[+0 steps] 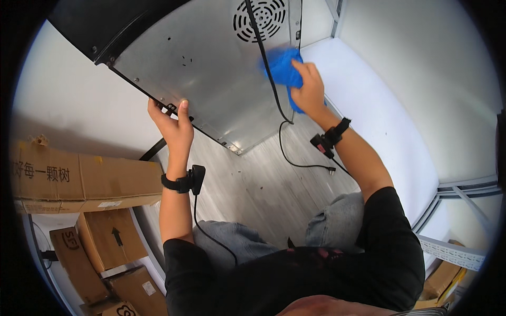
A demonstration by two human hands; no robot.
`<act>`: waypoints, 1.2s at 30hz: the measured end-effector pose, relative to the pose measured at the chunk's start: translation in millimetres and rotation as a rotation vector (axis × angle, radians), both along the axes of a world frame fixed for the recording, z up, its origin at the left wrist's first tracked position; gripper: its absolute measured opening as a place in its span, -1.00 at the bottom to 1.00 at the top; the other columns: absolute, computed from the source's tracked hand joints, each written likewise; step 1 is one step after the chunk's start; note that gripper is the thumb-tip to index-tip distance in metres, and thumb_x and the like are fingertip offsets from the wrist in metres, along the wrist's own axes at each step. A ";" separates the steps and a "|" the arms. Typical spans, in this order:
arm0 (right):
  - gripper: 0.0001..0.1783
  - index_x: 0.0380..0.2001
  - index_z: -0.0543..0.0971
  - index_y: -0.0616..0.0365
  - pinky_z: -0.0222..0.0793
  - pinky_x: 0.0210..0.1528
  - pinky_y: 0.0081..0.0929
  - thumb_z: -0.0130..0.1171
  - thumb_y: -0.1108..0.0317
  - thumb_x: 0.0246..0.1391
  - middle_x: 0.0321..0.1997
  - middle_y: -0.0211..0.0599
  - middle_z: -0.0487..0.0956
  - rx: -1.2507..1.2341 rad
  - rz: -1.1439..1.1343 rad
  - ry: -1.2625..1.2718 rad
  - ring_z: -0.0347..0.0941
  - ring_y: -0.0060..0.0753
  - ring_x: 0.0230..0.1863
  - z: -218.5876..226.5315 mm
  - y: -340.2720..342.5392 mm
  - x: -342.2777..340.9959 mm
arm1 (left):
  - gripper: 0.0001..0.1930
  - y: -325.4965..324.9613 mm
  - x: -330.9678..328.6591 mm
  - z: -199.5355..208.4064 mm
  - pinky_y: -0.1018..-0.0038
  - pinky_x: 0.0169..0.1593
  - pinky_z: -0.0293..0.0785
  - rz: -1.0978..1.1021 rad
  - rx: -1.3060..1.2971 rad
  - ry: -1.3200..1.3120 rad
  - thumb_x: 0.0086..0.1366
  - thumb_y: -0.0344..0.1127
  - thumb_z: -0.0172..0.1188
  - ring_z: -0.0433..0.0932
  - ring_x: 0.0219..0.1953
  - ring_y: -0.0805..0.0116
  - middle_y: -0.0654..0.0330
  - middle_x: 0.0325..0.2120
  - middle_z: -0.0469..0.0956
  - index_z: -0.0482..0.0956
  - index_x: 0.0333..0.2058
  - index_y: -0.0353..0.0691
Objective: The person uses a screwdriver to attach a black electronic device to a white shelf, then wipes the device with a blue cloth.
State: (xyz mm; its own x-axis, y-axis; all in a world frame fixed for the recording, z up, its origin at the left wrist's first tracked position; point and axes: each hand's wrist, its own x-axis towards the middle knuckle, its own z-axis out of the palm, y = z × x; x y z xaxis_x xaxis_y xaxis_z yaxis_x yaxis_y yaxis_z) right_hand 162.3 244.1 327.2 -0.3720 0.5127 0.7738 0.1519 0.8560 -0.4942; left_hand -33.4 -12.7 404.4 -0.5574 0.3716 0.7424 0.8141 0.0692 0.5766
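Note:
A large metal cabinet (211,68) stands tilted in front of me, with its grey sheet panel and a round slotted vent (259,20) facing me. My left hand (173,122) grips the lower left edge of the cabinet, thumb on the panel and fingers behind the edge. In my right hand (308,89) is a blue cloth (284,67), pressed against the right side of the panel below the vent; part of it hangs under the hand. A black power cord (270,73) runs down across the panel, and its plug (331,169) lies on the floor.
Cardboard boxes (113,239) are stacked at the lower left, below a long carton (118,179). A white shelf surface (379,110) with metal framing runs along the right. Small dark bits lie on the wood-look floor (258,195) between my knees and the cabinet.

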 end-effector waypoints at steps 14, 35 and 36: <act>-0.33 0.08 0.46 0.00 0.39 -0.12 -0.23 0.34 0.44 -0.23 -0.18 -0.10 0.43 -0.213 0.212 -0.433 0.42 0.02 -0.13 -16.9 6.7 34.9 | -0.21 -6.4 4.1 4.1 0.24 0.15 0.24 0.008 -0.007 -0.066 0.19 -0.22 0.28 0.24 0.13 0.10 -0.07 0.11 0.15 0.00 0.22 -0.41; -0.03 0.30 0.13 0.04 0.22 0.21 -0.20 0.42 0.15 -0.14 0.22 -0.07 0.21 -0.313 0.486 -0.368 0.24 0.01 0.18 49.6 -25.4 160.2 | -0.33 128.8 203.1 -44.9 0.29 0.20 0.27 -1.002 -0.236 -1.120 0.23 -0.25 0.25 0.38 0.12 0.21 0.08 0.12 0.33 0.15 0.23 -0.28; -0.01 0.31 0.11 0.01 0.20 0.23 -0.19 0.42 0.12 -0.14 0.23 -0.09 0.19 -0.322 0.491 -0.327 0.23 0.00 0.19 34.1 -10.0 172.8 | -0.41 136.2 214.3 -52.5 0.31 0.18 0.29 -0.987 -0.187 -1.147 0.22 -0.31 0.25 0.42 0.08 0.26 0.12 0.06 0.40 0.25 0.18 -0.27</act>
State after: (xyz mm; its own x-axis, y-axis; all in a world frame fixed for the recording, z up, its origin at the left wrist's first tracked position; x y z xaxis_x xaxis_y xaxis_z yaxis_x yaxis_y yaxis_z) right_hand 335.1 234.2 361.3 -0.8102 0.4108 0.4180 -0.0318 0.6814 -0.7312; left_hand 180.9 123.5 351.9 -0.2621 0.9650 -0.0027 -0.2898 -0.0760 0.9540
